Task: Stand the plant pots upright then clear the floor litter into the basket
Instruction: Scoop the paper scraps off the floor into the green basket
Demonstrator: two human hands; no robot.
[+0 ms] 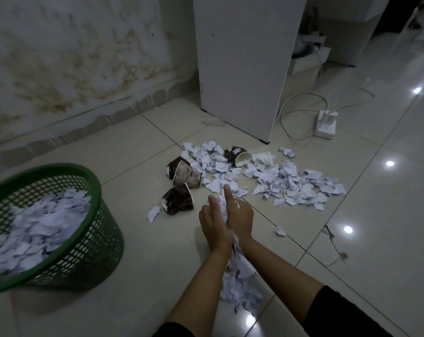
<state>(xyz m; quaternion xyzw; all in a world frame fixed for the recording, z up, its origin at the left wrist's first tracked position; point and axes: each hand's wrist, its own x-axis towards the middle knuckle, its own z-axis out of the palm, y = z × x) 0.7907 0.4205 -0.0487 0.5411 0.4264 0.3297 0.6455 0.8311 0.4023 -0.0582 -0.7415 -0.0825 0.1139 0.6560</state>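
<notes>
Two hands pressed together carry my load: my left hand and right hand squeeze a wad of scraps between palms and forearms, fingers mostly straight, right forefinger pointing up. I judge the paper weightless, soft and springy; it has no firm spot to take, so it needs squeezing from both sides, and loose bits at the bottom may well slip out.

To my left stands the basket, tilted, already partly filled with scraps.

Just past my fingers lie three cups on their sides, one more farther off in the litter. They look crumpled, thin and light; I would take each round its wall, gently.

Beyond, the litter spreads across the floor near a white cabinet.
</notes>
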